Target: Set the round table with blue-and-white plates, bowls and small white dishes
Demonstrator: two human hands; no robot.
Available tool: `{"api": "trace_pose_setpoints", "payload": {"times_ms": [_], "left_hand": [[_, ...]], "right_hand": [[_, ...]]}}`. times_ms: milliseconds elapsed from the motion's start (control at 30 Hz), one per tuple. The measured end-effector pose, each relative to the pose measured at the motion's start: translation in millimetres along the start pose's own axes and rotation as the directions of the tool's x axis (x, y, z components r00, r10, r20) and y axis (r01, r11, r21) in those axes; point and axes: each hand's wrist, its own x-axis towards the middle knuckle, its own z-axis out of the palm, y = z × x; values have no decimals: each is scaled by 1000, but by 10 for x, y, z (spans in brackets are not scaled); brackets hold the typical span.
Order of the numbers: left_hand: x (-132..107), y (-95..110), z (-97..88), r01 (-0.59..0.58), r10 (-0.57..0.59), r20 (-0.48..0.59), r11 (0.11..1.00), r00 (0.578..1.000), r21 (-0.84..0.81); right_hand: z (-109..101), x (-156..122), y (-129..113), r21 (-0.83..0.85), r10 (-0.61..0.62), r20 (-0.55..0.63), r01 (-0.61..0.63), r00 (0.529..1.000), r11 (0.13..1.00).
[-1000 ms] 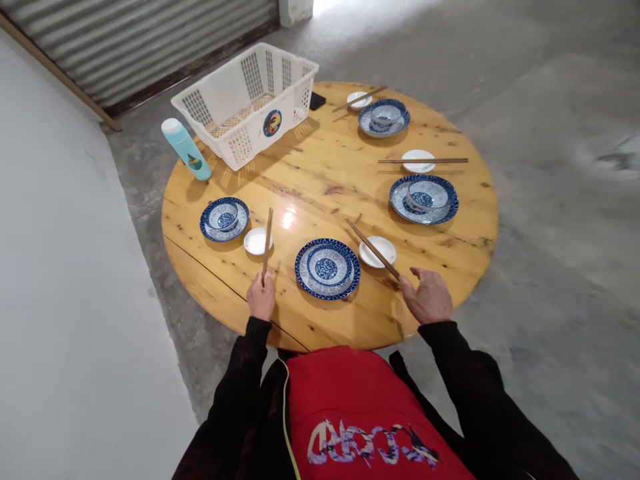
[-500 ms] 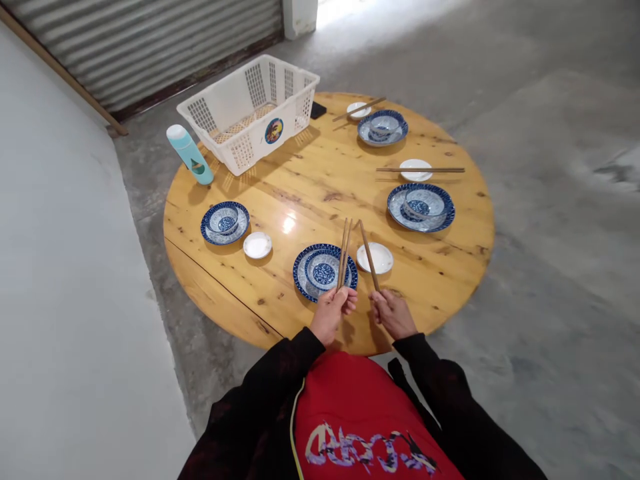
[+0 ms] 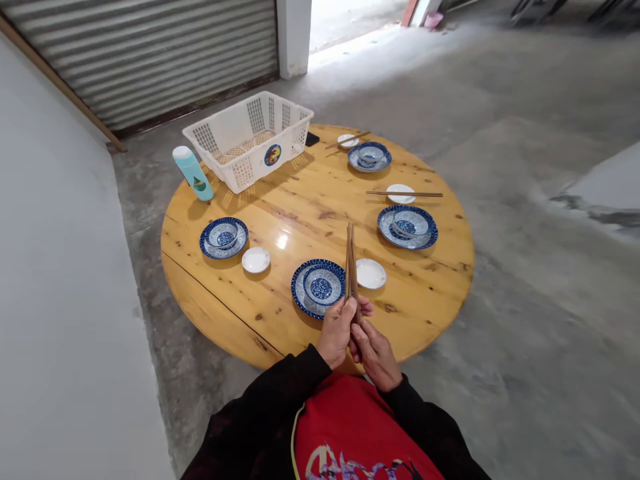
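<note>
My left hand (image 3: 341, 327) is closed round several brown chopsticks (image 3: 351, 263), which point up and away over the table. Just below it, my right hand (image 3: 374, 350) grips the lower ends of the same bundle, and the two hands touch or nearly touch. Left of the chopsticks sits a blue-patterned plate (image 3: 299, 301) with a matching bowl (image 3: 323, 287) on it; the chopsticks and my left hand cover its right edge. A small white dish (image 3: 371, 274) lies right behind the chopsticks.
The round wooden table (image 3: 310, 220) also bears a white plastic basket (image 3: 250, 157), a turquoise bottle (image 3: 194, 175), a dark phone (image 3: 312, 139), further blue plates (image 3: 383, 230) with bowls, small white dishes (image 3: 256, 260), and chopsticks (image 3: 420, 194) across two dishes. A white wall stands left.
My right hand has moved left to my left hand, bringing its chopsticks against the others in one bundle. The camera view has tilted up a little.
</note>
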Motion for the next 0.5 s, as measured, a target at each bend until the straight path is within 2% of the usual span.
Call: {"api": "trace_pose_setpoints", "payload": {"times_ms": [233, 400, 500], "left_hand": [[-179, -89, -64, 78, -83, 62, 993, 995, 84], [-247, -174, -12, 94, -116, 116, 980, 987, 174], [-274, -237, 81, 147, -173, 131, 971, 976, 190]], "right_hand": [[49, -234, -62, -63, 20, -61, -24, 998, 998], [-55, -346, -15, -81, 62, -90, -69, 994, 994], [-179, -342, 55, 6, 74, -67, -74, 995, 997]]}}
